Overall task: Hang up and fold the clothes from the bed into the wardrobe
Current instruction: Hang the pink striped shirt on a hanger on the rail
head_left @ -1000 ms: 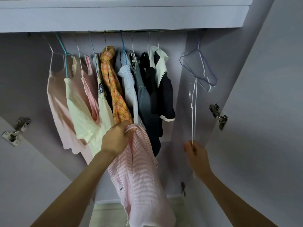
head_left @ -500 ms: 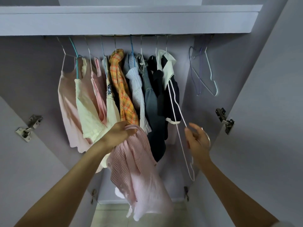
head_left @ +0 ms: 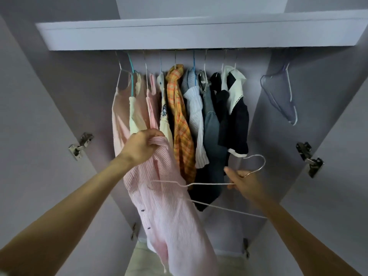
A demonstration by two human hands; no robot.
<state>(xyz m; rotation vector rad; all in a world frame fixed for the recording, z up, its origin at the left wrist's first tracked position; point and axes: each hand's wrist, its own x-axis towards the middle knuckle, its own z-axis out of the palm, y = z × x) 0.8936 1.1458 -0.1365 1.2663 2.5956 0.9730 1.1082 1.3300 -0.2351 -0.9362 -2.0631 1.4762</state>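
I face the open wardrobe. My left hand (head_left: 140, 147) grips the collar of a pink striped shirt (head_left: 171, 220), which hangs down in front of the clothes on the rail. My right hand (head_left: 244, 183) holds a white wire hanger (head_left: 209, 184) by its neck, lying flat. The hanger's hook points up and right. One hanger arm reaches left across the front of the shirt. Several garments (head_left: 179, 116) hang on the rail under the shelf (head_left: 199, 34).
Two empty hangers (head_left: 282, 96) hang at the right end of the rail. Both wardrobe doors stand open, with metal hinges at the left (head_left: 80, 146) and the right (head_left: 308, 158). A pale floor strip (head_left: 139, 261) shows below.
My right hand has taken a white hanger off the right side of the rail, swung it from upright to flat and brought it left to the shirt. The view has pulled back.
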